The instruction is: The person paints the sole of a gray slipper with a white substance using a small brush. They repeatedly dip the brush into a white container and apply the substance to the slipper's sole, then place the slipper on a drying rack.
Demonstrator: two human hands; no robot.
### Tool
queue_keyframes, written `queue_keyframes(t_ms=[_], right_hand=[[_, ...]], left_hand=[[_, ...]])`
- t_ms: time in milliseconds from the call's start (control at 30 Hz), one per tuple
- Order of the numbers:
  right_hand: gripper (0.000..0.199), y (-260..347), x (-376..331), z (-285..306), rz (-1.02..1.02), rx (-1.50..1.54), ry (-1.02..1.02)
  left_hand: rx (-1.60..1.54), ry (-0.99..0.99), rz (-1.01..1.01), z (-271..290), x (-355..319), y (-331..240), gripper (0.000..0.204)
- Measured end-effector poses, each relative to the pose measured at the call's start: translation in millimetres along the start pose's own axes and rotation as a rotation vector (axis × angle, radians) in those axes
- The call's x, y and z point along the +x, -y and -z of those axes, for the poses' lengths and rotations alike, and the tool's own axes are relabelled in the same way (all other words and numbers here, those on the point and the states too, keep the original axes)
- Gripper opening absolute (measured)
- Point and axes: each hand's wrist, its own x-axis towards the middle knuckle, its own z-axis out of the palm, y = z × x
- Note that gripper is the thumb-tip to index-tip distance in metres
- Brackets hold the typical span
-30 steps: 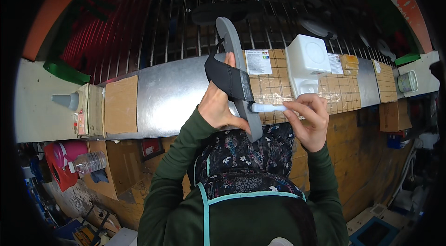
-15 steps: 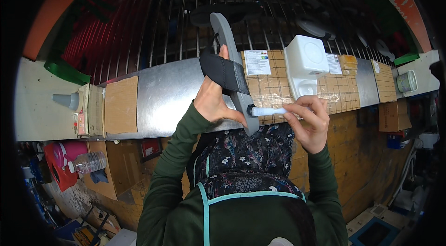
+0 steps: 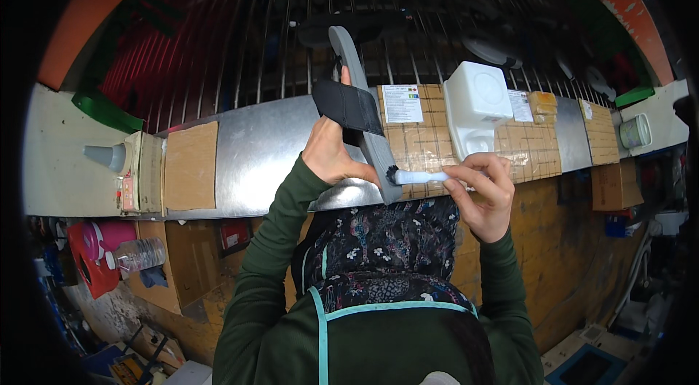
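A grey slide sandal (image 3: 373,148) with a wide black strap (image 3: 347,106) stands tilted on its edge in front of me. My left hand (image 3: 329,152) grips it, thumb along the near end of the sole and fingers reaching behind and under the strap. Between the fingertips of my right hand (image 3: 482,192) is a small white-handled brush (image 3: 422,177). Its dark bristles touch the side edge of the sole near the closer end. Part of my left hand's fingers is hidden by the strap.
A white plastic dispenser bottle (image 3: 477,97) stands on taped cardboard (image 3: 415,145) beyond my right hand, with a yellow sponge block (image 3: 543,103) beside it. Metal rods of a conveyor (image 3: 240,57) run behind the steel ledge (image 3: 255,145). A grey cone (image 3: 105,157) lies at left.
The sandal and my left hand have shifted slightly, with the sole's near end a little farther from me. The brush stays against the sole's edge.
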Motion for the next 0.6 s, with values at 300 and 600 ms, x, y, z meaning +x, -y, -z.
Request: queue_keyframes(t_ms=[300,600], right_hand=[[0.021,1,3,0,0.007,0.020,-0.057],[0.021,3,16,4,0.063,-0.006,-0.118]], left_hand=[[-0.020,-0.065,-0.011,2,7,-4,0.151],[-0.254,-0.094,0.106,-4,14,3,0.145]])
